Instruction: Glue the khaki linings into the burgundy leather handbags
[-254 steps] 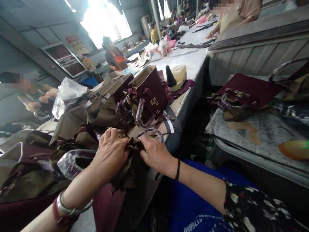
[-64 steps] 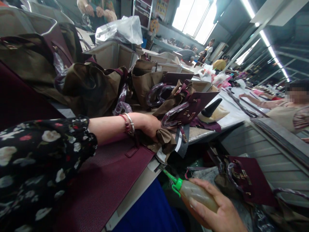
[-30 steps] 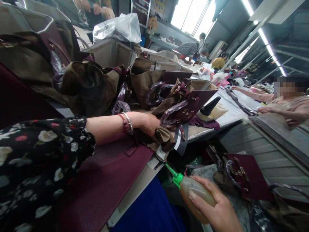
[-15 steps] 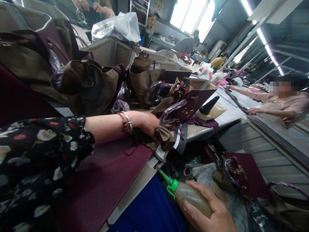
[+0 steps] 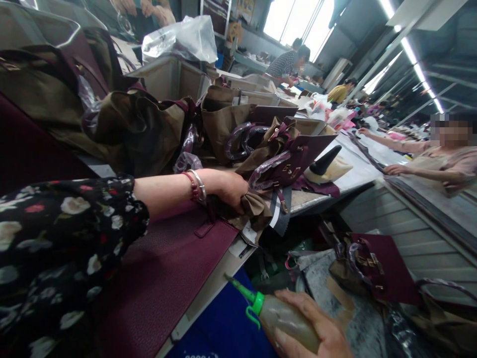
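My left hand (image 5: 231, 188) is closed on a bunch of olive-brown lining fabric (image 5: 255, 209) at the top of a burgundy leather bag (image 5: 156, 278) lying flat on the workbench edge. My right hand (image 5: 316, 333) at the bottom of the view grips a squeeze bottle (image 5: 283, 320) of amber liquid with a green nozzle cap (image 5: 253, 304). The nozzle points up-left toward the bench edge, a little below and apart from the fabric.
Several burgundy and olive handbags (image 5: 276, 159) with wrapped handles crowd the bench. A black cone on a cream base (image 5: 326, 166) stands at the bench corner. Another burgundy bag (image 5: 376, 268) lies on a lower stand at right. A person's arm (image 5: 406, 146) reaches over the far table.
My right hand has moved the squeeze bottle down and left, away from the fabric bunch. My left hand has kept its grip on the lining in the same place.
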Demonstrator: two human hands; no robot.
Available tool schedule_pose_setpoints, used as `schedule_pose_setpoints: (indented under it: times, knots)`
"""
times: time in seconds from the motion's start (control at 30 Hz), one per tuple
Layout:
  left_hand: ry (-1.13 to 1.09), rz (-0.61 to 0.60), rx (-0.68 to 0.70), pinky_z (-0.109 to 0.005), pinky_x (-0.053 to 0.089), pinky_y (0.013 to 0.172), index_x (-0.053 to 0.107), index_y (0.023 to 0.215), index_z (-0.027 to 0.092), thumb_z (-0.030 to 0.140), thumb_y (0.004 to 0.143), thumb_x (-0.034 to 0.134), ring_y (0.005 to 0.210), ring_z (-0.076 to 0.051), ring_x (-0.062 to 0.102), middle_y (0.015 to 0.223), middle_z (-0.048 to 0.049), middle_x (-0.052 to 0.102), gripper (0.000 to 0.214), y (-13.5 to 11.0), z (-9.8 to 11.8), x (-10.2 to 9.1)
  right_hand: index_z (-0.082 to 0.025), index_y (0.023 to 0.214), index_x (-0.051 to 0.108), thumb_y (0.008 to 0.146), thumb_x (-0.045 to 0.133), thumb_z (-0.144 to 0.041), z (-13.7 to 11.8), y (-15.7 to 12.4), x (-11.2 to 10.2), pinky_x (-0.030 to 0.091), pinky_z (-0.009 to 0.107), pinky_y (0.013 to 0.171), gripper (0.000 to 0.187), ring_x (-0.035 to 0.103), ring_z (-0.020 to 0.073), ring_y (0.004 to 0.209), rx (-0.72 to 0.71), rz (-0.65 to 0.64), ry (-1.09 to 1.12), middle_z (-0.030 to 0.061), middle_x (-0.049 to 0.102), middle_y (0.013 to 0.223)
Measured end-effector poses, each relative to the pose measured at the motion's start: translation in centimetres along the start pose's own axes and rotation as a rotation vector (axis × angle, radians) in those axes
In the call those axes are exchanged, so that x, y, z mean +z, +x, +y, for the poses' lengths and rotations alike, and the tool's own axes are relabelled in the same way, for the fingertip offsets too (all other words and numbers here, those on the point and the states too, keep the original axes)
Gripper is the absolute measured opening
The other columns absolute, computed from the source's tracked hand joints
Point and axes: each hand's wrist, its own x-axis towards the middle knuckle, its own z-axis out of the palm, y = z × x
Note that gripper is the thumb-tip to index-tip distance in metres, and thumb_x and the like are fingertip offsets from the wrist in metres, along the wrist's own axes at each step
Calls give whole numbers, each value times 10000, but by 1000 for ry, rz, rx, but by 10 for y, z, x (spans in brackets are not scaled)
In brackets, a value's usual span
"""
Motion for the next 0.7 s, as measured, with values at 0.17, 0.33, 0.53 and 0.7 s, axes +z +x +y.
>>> schedule_pose_setpoints:
  times: [0.17,0.33,0.53,0.7]
  knots:
    - [13,-4,-15,-286,372,585,689,1038,154,529,752,613,718,-214,609,978,-134,693,478,-1,1,-1,-223,1035,702,765,614,-510,7,6,-11,553,239,799,404,666,211,892,45,200,-58,40,691,1013]
    - [23,-23,-8,-283,360,574,692,1018,151,533,758,609,704,-204,602,957,-128,697,470,-2,3,-2,-237,1061,697,780,631,-475,9,4,-12,552,217,801,374,668,207,918,-48,86,-100,29,694,1034]
    - [28,-23,-28,-285,346,568,697,994,142,500,763,620,730,-212,612,980,-131,695,433,-3,4,-4,-240,1035,692,793,593,-511,5,6,-15,530,235,840,377,648,200,935,31,239,-98,23,677,1041]
    - [45,-23,-27,-293,339,564,701,959,141,520,766,608,753,-223,623,986,-137,692,435,-5,6,-5,-243,1059,699,782,639,-469,7,5,-14,550,232,822,362,667,214,929,-81,121,-149,29,694,1039]
